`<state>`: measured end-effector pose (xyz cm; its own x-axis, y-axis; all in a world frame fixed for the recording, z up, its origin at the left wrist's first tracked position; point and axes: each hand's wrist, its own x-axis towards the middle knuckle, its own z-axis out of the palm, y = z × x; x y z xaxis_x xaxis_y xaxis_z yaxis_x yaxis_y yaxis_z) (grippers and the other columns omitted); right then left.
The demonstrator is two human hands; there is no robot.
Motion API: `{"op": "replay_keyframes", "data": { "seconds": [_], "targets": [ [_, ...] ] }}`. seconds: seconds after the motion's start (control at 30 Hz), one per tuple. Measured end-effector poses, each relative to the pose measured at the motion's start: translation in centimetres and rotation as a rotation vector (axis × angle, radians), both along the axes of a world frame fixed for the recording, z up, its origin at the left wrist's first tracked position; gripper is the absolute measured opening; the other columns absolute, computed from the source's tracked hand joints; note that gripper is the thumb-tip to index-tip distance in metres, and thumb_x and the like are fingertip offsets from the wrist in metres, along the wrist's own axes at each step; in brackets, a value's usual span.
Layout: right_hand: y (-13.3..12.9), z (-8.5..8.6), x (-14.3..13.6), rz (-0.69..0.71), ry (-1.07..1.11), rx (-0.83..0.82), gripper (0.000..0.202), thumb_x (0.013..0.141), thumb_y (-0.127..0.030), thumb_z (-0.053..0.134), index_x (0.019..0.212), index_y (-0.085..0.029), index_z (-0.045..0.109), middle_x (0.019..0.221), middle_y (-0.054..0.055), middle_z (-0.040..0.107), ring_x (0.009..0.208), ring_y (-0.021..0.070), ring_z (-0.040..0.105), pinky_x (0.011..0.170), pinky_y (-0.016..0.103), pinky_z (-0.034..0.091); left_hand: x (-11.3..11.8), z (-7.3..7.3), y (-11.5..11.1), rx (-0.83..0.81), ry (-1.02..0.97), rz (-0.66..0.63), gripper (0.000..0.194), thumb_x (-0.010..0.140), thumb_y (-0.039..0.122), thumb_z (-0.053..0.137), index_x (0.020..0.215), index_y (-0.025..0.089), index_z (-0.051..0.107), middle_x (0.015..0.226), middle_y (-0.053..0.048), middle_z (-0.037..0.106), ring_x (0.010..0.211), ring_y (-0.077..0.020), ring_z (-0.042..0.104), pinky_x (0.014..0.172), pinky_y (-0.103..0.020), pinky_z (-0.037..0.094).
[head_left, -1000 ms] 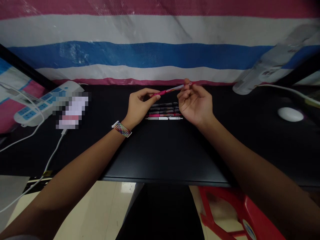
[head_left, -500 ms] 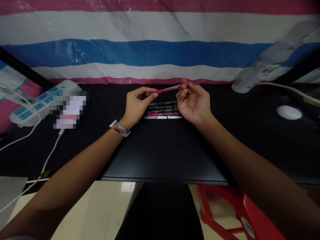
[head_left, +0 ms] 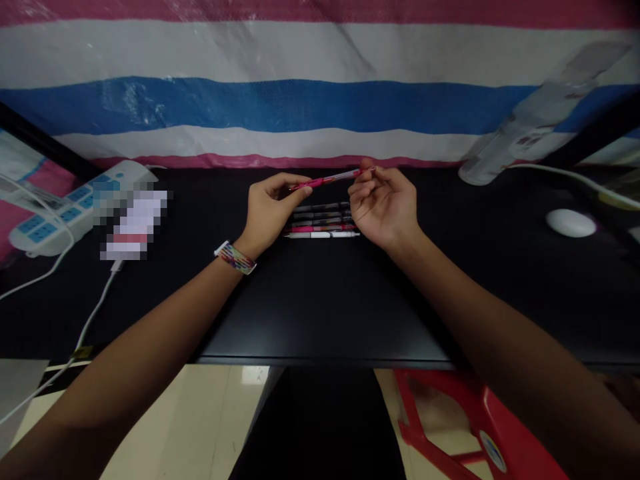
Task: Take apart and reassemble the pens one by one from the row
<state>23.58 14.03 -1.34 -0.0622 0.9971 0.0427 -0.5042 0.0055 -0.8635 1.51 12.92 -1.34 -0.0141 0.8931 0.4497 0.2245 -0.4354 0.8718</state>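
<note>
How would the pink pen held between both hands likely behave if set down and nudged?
The pink pen looks slim and round, so it would probably roll on the smooth black desk. Pinched at its ends by the left hand and right hand, it stays straight, suggesting stiff, light plastic.

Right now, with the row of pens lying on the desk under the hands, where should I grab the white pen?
Probably at the white pen mid-barrel, from above and the near side. It lies flat, crosswise, nearest of the row, with a pink pen close behind it. Both hands hold another pen above the row.
</note>
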Motion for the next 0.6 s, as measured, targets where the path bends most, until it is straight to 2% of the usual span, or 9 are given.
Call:
{"op": "replay_keyframes", "data": {
  "seconds": [0.17, 0.33, 0.43, 0.6],
  "targets": [
    [-0.1, 0.1, -0.2, -0.041, -0.088, 0.025, 0.034, 0.09, -0.058, 0.076, 0.107, -0.029, 0.075, 0.092, 0.004, 0.08, 0.085, 0.0241, 0.076, 0.077, 0.04, 0.069, -0.1, -0.1, 0.2, 0.014, 0.006, 0.009, 0.015, 0.086, 0.034, 0.092, 0.096, 0.023, 0.087, 0.101, -0.006, 0.086, 0.096, -0.024, 0.077, 0.09, -0.038, 0.061],
    [0.0, -0.6, -0.6, -0.208, -0.235, 0.143, 0.028, 0.086, -0.051, 0.088, 0.095, -0.028, 0.077, 0.085, 0.002, 0.075, 0.079, 0.0204, 0.074, 0.074, 0.035, 0.066, -0.4, -0.5, 0.6, 0.025, 0.003, 0.036, 0.012, 0.088, 0.029, 0.088, 0.098, 0.023, 0.086, 0.103, -0.007, 0.085, 0.096, -0.0232, 0.077, 0.09, -0.036, 0.06],
    [0.3, -1.1, -0.4, -0.285, -0.387, 0.232, 0.026, 0.083, -0.048, 0.092, 0.091, -0.029, 0.077, 0.093, 0.003, 0.077, 0.089, 0.0234, 0.075, 0.08, 0.038, 0.065, -0.7, -0.9, 0.9, 0.02, 0.021, 0.051, 0.012, 0.09, 0.031, 0.085, 0.099, 0.022, 0.087, 0.102, -0.007, 0.085, 0.094, -0.0235, 0.077, 0.088, -0.036, 0.06],
    [0.8, -1.8, 0.4, -0.307, -0.769, 0.339, 0.011, 0.088, -0.039, 0.082, 0.09, -0.028, 0.08, 0.101, 0.006, 0.08, 0.101, 0.029, 0.074, 0.096, 0.048, 0.061, -1.4, -1.6, 1.4, -0.017, 0.116, 0.064, 0.009, 0.088, 0.027, 0.084, 0.094, 0.023, 0.087, 0.091, -0.006, 0.084, 0.084, -0.0229, 0.073, 0.083, -0.037, 0.058]
  ]
}}
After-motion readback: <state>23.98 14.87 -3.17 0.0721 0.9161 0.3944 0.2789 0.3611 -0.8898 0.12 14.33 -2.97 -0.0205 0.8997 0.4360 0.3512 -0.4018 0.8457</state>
